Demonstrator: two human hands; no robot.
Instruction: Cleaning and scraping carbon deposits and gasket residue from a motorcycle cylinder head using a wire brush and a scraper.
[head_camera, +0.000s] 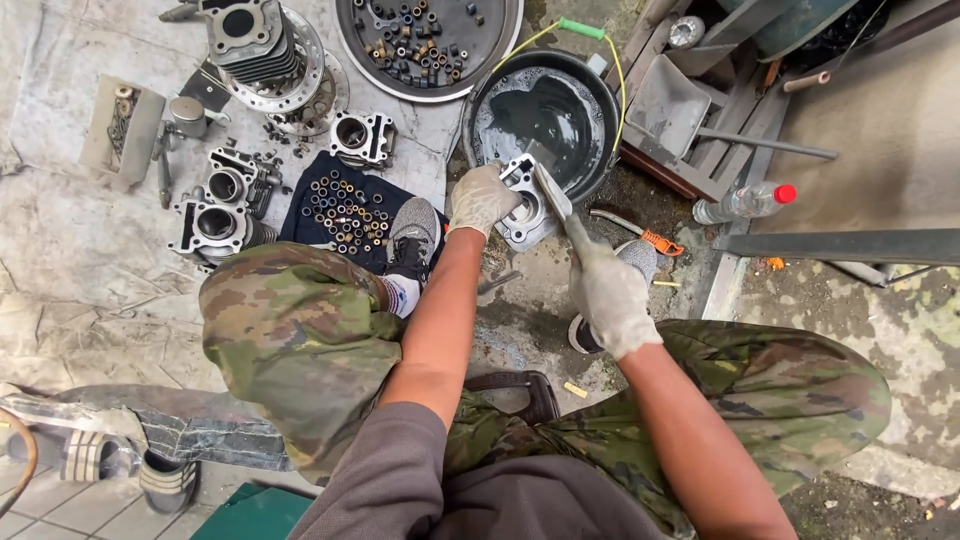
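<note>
Here the person is sitting low with both gloved hands out in front, working just at the near rim of a black basin (590, 95) of dark liquid. The left hand (478, 200) is gripping a grey metal engine cylinder block (526, 208) — its fingers curled down over the block's left edge, pressed together rather than spread. The block is lying with its round bore facing up toward the camera, resting just beside the basin on the wet ground.

The right hand (610, 295) is closing in a fist around the handle of a flat scraper (555, 200). The scraper's long axis is running diagonally, from the fist at lower right up to the blade at upper left, and the blade is lying across the top of the block.

Off to the left, more cylinder blocks (215, 215) are sitting on a grey sheet, near a dark cloth (300, 225) strewn with small rings — well apart from the hands.
</note>
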